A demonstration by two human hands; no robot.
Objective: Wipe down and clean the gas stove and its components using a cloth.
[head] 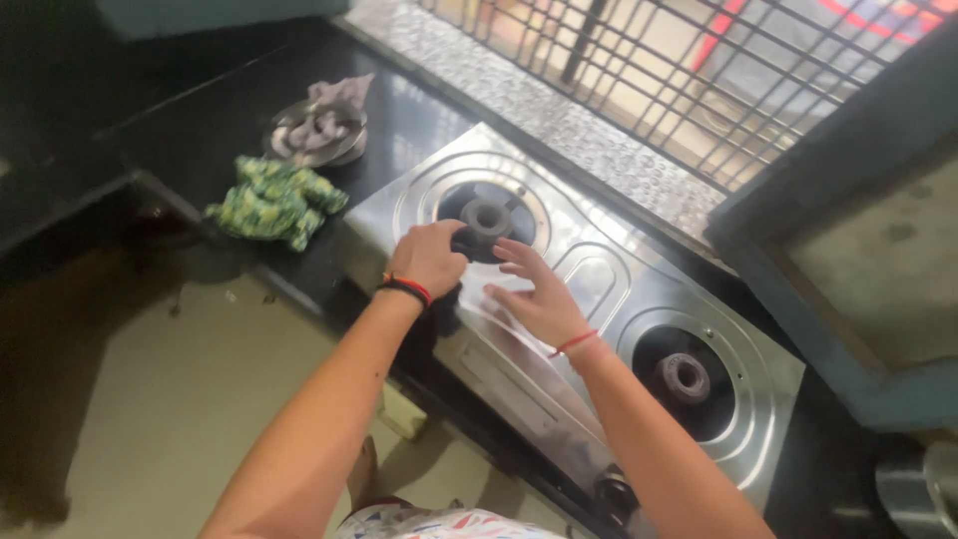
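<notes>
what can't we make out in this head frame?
- Left hand: curled at the left burner; whether it grips anything is hidden by its own knuckles.
- Stove front knobs: one dark knob shows, the rest sit behind the forearms.
- Steel vessel: cut off by the right and bottom edges.
- Steel dish contents: too small and blurred.

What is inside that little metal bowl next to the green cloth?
A crumpled grey rag fills the metal bowl and pokes out over its rim. Whatever lies beneath the rag, and the bowl's bottom, is covered. The green cloth lies beside it on the black counter.
</notes>
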